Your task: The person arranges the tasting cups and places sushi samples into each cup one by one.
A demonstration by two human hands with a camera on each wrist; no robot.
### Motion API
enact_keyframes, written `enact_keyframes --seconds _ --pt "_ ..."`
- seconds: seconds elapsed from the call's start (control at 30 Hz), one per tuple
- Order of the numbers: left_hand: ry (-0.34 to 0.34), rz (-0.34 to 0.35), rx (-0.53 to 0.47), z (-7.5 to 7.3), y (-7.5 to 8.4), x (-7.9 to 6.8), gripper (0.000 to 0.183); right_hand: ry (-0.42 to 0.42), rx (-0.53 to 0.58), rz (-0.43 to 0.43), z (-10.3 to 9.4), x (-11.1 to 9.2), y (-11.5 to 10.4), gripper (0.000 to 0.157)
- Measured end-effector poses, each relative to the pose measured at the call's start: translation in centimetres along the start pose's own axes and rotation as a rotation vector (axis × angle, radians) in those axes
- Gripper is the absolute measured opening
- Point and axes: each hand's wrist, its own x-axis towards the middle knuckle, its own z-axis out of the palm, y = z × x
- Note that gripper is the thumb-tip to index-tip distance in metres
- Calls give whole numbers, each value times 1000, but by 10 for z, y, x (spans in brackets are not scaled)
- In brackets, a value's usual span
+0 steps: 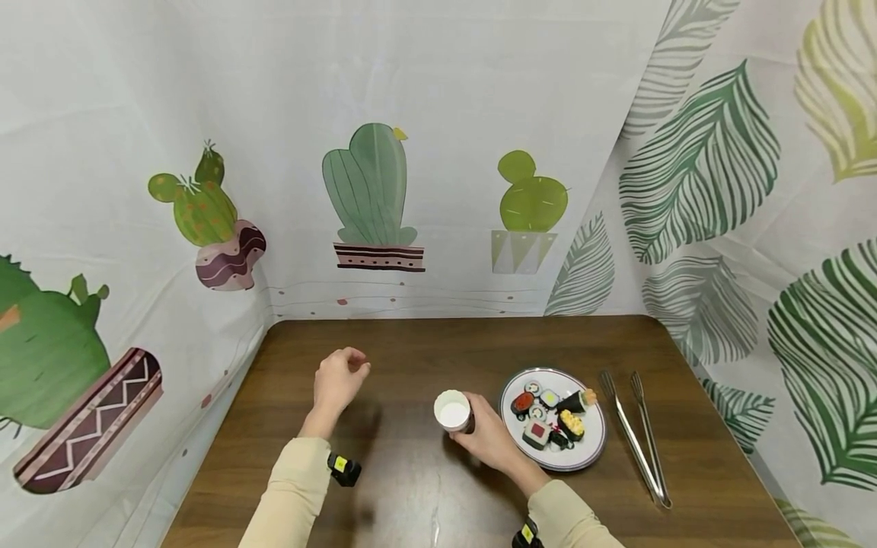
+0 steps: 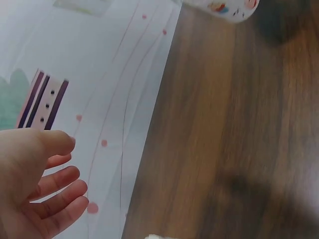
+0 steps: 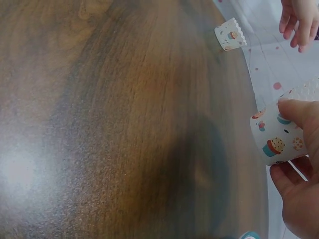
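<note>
My right hand (image 1: 486, 435) grips a white paper baking cup (image 1: 452, 411), thumb on one side and fingers on the other. In the right wrist view this cup (image 3: 276, 134) shows a cupcake print and a scalloped rim, tilted in my hand and held over the table. My left hand (image 1: 339, 378) hovers above the table to the left, fingers loosely bent and holding nothing. A second printed paper cup (image 3: 230, 35) stands on the table near the left hand in the right wrist view; in the head view it is hidden.
Right of my right hand lies a round white plate (image 1: 510, 438) of sushi pieces. Beside it, metal tongs (image 1: 640, 441) rest spread on the brown wooden table (image 1: 411, 350). A printed cloth (image 1: 452, 152) with cacti and leaves hangs behind and around the table.
</note>
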Motion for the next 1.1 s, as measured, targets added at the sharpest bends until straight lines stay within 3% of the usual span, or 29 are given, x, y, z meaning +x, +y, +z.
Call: enact_keyframes --seconds 0.23,0.6,1.1 --pt "-5 54 -34 11 16 -6 17 -2 8 -6 1 2 -2 66" --pt "-98 137 -51 30 41 -17 18 -32 26 -10 4 1 -5 66" --pt "-195 279 -89 34 77 -32 17 -45 59 -8 2 4 -13 64"
